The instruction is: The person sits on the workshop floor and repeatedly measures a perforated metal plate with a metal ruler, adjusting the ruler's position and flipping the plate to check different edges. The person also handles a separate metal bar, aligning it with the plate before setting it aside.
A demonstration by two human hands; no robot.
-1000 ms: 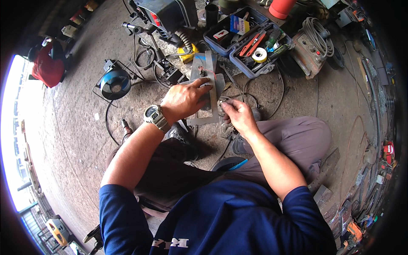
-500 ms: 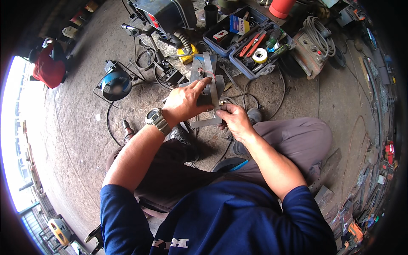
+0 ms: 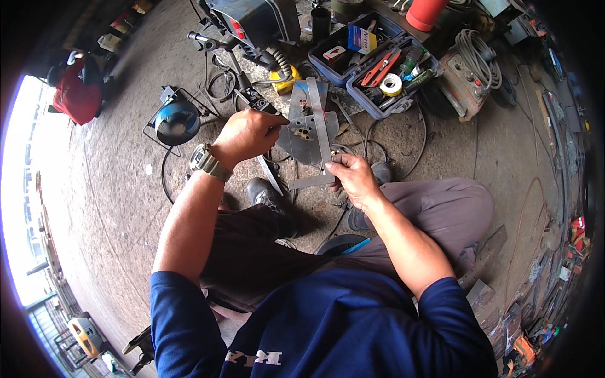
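Note:
I hold a flat grey metal plate (image 3: 307, 126) with holes upright in front of me. My left hand (image 3: 247, 134), a watch on its wrist, grips the plate's left edge. My right hand (image 3: 351, 179) pinches its lower right corner, where an L-shaped metal strip (image 3: 320, 135) runs along the plate's right side and bottom. A thin metal strip (image 3: 270, 174) hangs down below my left hand. I sit low over a concrete floor, my knees bent under my arms.
Two blue tool trays (image 3: 378, 66) with pliers and tape rolls lie beyond the plate. A welding helmet (image 3: 177, 121), cables, a dark machine (image 3: 255, 22) and a coil of cable on a box (image 3: 471, 66) surround it. A person in red (image 3: 77, 91) crouches far left.
The plate has been lifted and turned more upright, farther from me. My left hand slid from the plate's face to its left edge; my right hand moved to the lower corner.

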